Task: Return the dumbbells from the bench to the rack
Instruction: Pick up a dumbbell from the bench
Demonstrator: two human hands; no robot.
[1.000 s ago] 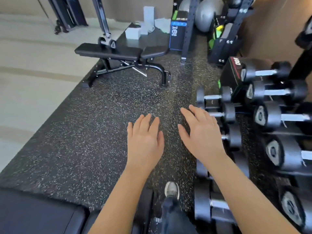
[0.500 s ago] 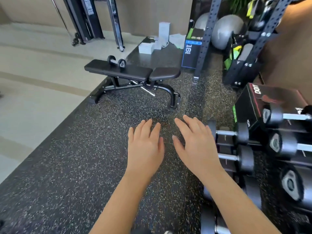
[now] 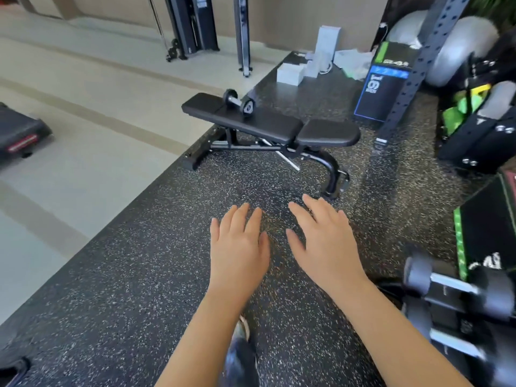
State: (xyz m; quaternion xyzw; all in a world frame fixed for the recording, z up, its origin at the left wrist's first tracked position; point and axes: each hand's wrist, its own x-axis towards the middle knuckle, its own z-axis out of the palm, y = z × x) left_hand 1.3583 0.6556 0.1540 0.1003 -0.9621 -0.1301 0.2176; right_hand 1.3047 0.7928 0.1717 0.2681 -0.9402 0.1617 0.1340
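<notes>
"Small black dumbbell with a steel handle (image 3: 239, 103), where is it?"
"Lying on the black padded flat bench (image 3: 268, 125), well ahead of both hands."
"And the hands?"
"Left hand (image 3: 240, 247) and right hand (image 3: 326, 247) hover over the speckled black rubber floor (image 3: 139, 275), fingers straight and spread, holding nothing. Blurred grey racked dumbbells (image 3: 418, 273) sit at the lower right."

Single head-worn wide-angle view, facing forward and down; hands (image 3: 240, 247) close, bench (image 3: 268, 127) farther ahead
</notes>
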